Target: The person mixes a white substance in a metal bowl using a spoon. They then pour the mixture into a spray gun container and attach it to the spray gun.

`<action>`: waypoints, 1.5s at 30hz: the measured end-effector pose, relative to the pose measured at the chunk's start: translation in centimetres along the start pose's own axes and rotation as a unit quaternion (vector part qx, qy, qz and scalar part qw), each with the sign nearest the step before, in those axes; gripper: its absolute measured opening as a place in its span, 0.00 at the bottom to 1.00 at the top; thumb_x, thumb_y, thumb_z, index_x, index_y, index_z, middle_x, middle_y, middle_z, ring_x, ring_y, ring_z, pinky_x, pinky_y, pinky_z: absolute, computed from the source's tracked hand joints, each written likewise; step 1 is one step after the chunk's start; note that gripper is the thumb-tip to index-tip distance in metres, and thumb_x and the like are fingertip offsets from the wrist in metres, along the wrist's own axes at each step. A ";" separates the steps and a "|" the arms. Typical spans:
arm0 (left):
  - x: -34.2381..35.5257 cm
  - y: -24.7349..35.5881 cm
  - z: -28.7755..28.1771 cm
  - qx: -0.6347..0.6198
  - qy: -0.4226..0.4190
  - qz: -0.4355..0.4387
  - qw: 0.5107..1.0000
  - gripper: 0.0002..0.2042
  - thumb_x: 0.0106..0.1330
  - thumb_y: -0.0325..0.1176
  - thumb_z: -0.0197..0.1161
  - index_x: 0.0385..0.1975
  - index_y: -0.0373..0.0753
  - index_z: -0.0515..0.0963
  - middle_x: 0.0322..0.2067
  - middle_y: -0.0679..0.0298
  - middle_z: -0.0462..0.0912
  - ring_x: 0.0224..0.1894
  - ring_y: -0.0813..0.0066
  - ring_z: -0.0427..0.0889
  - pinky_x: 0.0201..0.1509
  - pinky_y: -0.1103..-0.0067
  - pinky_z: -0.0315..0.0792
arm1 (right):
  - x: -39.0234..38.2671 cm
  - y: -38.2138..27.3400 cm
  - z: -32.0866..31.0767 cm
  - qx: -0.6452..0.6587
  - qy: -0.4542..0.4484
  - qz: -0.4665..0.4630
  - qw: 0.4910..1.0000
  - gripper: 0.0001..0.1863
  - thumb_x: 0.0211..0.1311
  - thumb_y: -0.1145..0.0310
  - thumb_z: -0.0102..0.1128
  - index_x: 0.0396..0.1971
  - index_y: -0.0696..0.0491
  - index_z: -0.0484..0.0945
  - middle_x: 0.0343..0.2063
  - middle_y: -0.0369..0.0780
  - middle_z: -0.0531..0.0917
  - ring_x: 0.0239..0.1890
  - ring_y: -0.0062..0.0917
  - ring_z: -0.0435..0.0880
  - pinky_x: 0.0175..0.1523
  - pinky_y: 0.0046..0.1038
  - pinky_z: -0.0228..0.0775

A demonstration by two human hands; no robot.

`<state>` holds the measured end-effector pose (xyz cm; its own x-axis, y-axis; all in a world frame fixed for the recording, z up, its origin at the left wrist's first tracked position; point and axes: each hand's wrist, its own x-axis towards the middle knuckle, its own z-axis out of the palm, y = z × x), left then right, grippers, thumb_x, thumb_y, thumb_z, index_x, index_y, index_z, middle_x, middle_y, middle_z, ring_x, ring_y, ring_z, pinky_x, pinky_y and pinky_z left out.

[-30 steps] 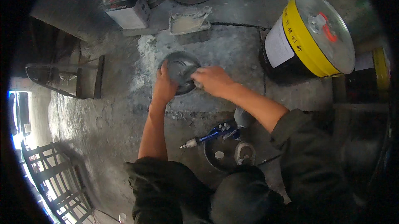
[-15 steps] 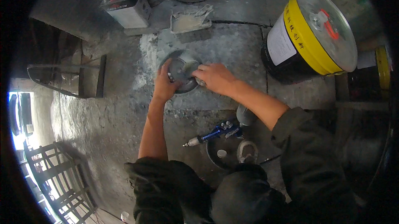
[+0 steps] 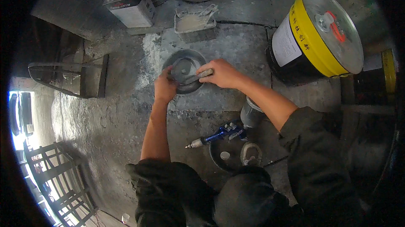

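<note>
1. Head view, the grip: a tool (image 3: pixel 205 73) is clutched by its handle in the right hand (image 3: pixel 220 73), its far end dipped into the bowl (image 3: pixel 191 90). The bowl sits just left of that grip, and the left hand (image 3: pixel 165 87) is laid at its near-left rim. Fingers are a bit blurred there, so whether the rim's actually pinched can't be told.

2. Same view, progress: some grey paste (image 3: pixel 184 64) has been put in the bowl and looks spread around unevenly, so the mixing or scraping seems part-way at best. Smoothing it out is probably left, tbh. Whether anything's been added lately can't be told.

3. Same view, materials: the bowl is round, dark and smooth-walled, while the tool's handle is pale, stubby and kinda crusty. Beyond the grip, a boxy tray (image 3: pixel 196 36) is caked with pale, ragged-edged stuff. Well off to the right, a fat drum (image 3: pixel 310 29) is banded in glossy yellow and topped with shiny metal. Nearer the body, a blue metallic spray gun (image 3: pixel 219 134) is laid on rough, scuffed floor (image 3: pixel 114 121).
</note>
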<state>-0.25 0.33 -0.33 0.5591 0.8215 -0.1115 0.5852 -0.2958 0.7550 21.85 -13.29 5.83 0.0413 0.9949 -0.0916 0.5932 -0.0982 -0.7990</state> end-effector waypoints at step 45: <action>1.6 0.1 -0.1 -0.099 0.179 -0.144 0.968 0.19 0.53 0.30 0.62 0.47 0.36 0.81 0.37 0.52 0.87 0.42 0.55 0.86 0.46 0.66 0.77 | -3.9 -4.6 -5.0 0.281 0.160 0.087 0.942 0.16 0.65 0.66 0.63 0.47 0.60 0.80 0.33 0.39 0.87 0.33 0.18 0.84 0.36 0.20 0.73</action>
<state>0.65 1.64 -0.36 0.1286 0.9830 -0.1312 0.5421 0.0411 0.8393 22.99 -16.62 12.89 0.3921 0.9093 -0.1391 0.0385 -0.1673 -0.9851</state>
